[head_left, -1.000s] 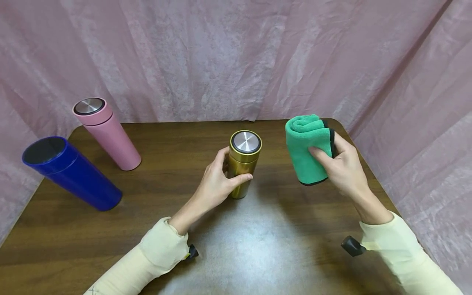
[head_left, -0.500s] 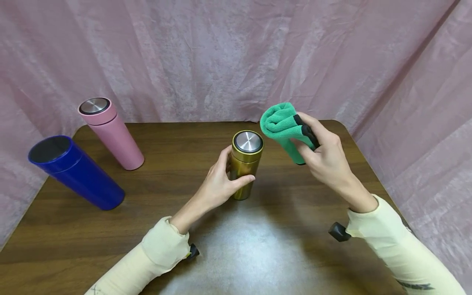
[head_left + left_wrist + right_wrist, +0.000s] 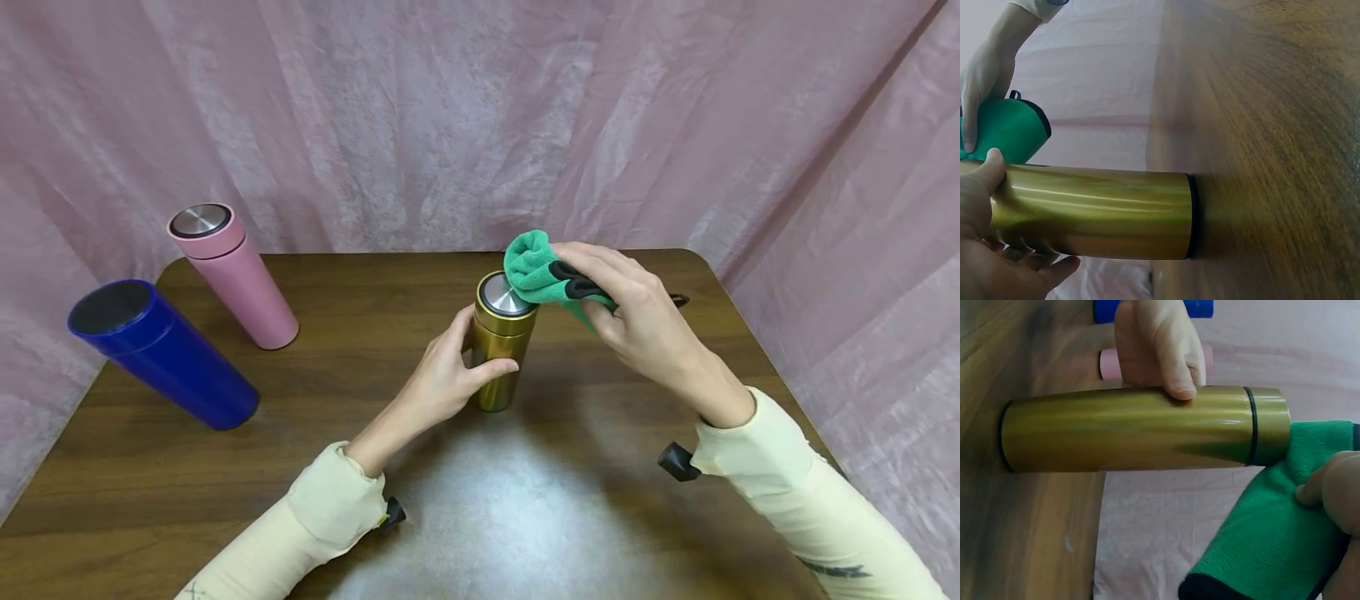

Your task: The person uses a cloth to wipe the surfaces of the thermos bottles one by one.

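Head view: left grip (image 3: 444, 377) wraps the gold flask (image 3: 501, 345), upright on the counter (image 3: 367, 321); right grip (image 3: 641, 308) pinches the green cloth (image 3: 534, 273) at the flask's lid (image 3: 495, 292). Best brace firmly, press flat.

The head view looks ahead and down at the bench (image 3: 517, 508). Both wrist views, close and tipped sideways, share the gold bottle (image 3: 1129, 434): bottom toward three o'clock in the left, nine in the right.

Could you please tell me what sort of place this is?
Probably a staged recording corner: pink curtains hang behind and beside a wooden table, and a small black device shows at each sleeve cuff.
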Demonstrator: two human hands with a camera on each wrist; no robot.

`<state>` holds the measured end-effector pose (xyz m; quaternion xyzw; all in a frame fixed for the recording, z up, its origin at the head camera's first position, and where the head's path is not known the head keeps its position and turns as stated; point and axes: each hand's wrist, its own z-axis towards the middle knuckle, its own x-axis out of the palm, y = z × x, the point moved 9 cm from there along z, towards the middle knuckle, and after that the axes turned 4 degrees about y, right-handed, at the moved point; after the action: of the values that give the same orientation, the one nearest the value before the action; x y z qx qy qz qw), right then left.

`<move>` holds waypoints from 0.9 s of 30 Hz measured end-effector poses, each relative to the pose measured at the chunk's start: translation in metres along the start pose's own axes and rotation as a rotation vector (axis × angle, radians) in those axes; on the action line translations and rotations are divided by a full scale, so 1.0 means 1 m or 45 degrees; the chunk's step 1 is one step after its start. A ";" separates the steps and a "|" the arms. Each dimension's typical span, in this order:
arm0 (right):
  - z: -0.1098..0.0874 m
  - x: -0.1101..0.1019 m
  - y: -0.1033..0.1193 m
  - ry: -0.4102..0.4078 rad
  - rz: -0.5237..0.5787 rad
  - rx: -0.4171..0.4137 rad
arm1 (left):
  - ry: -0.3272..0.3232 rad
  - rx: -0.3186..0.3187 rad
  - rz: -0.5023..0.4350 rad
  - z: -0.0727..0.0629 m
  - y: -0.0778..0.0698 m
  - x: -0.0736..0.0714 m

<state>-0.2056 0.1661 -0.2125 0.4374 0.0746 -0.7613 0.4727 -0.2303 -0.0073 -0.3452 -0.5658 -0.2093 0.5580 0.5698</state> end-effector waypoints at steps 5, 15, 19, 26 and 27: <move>-0.002 0.001 0.003 0.090 0.018 -0.018 | -0.001 0.016 -0.009 -0.001 -0.002 0.001; -0.015 -0.004 0.004 0.156 -0.001 0.040 | 0.037 0.002 -0.004 0.002 -0.003 0.004; -0.018 -0.006 0.008 0.166 -0.003 0.028 | 0.026 0.007 -0.017 0.002 -0.002 0.003; -0.021 -0.009 0.018 0.180 -0.017 -0.026 | 0.010 0.023 -0.063 0.001 -0.002 0.001; -0.021 -0.010 0.020 0.181 -0.016 -0.036 | 0.010 0.022 -0.062 0.000 -0.002 0.001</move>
<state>-0.1755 0.1727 -0.2123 0.4830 0.1216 -0.7303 0.4676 -0.2295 -0.0058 -0.3432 -0.5579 -0.2160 0.5436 0.5887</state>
